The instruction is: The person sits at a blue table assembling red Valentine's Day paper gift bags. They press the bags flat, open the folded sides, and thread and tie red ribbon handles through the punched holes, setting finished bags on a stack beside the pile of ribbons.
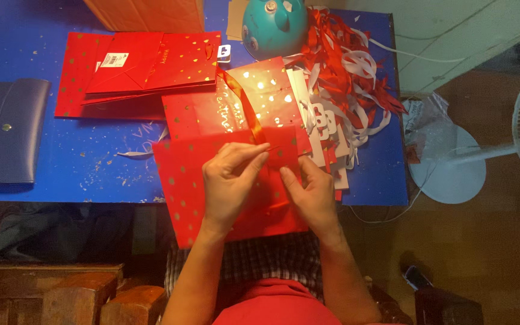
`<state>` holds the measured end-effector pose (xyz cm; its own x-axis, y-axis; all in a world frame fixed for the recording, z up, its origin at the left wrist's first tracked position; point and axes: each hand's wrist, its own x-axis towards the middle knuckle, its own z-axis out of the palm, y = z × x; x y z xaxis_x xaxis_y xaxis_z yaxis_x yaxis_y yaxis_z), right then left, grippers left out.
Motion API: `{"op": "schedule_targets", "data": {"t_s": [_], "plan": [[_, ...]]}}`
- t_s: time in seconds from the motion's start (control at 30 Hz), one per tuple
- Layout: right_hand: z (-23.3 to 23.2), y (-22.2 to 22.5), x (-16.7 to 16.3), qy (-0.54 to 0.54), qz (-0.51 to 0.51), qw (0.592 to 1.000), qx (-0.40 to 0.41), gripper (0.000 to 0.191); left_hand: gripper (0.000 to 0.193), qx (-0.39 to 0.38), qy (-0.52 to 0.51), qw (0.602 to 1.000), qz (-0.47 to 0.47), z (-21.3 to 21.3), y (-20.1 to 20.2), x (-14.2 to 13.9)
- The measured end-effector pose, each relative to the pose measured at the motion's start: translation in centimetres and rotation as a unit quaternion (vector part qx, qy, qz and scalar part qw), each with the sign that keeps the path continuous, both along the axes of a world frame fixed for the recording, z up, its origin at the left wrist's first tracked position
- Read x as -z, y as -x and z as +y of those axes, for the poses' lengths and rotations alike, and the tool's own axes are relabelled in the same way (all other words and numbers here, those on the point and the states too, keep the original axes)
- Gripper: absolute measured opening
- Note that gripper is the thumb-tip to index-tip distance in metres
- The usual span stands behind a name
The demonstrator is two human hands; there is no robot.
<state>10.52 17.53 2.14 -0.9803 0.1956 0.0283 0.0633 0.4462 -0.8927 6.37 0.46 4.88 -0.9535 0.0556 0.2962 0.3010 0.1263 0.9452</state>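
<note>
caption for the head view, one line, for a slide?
Two bare hands, left hand and right hand, pinch a red ribbon at a red gift bag on a blue table.

I see a red bag [194,174] dotted with gold hearts under my hands, and an orange-gold ribbon [245,108] running up from it. The table [79,162] is bright blue with pale flecks. A navy wallet [13,132] lies on it, beside a teal ball [272,24] and red-and-white ribbon scraps [350,78].
</note>
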Motion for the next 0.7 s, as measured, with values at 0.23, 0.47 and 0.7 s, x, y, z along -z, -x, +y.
{"op": "schedule_targets", "data": {"t_s": [0.23, 0.47, 0.7], "plan": [[0.3, 0.3, 2.2, 0.207, 0.015, 0.978, -0.019, 0.015, 0.015, 0.031, 0.044, 0.998, 0.016, 1.0, -0.3, 0.2], [1.1, 0.2, 3.7, 0.247, -0.002, 0.969, -0.01, 0.019, 0.01, 0.059, 0.136, 0.988, 0.047, 0.6, -0.4, 0.8], [0.9, -0.1, 1.7, 0.219, -0.05, 0.974, 0.007, 0.016, 0.011, 0.046, 0.19, 0.978, 0.07, 0.7, -0.5, 0.6]]}}
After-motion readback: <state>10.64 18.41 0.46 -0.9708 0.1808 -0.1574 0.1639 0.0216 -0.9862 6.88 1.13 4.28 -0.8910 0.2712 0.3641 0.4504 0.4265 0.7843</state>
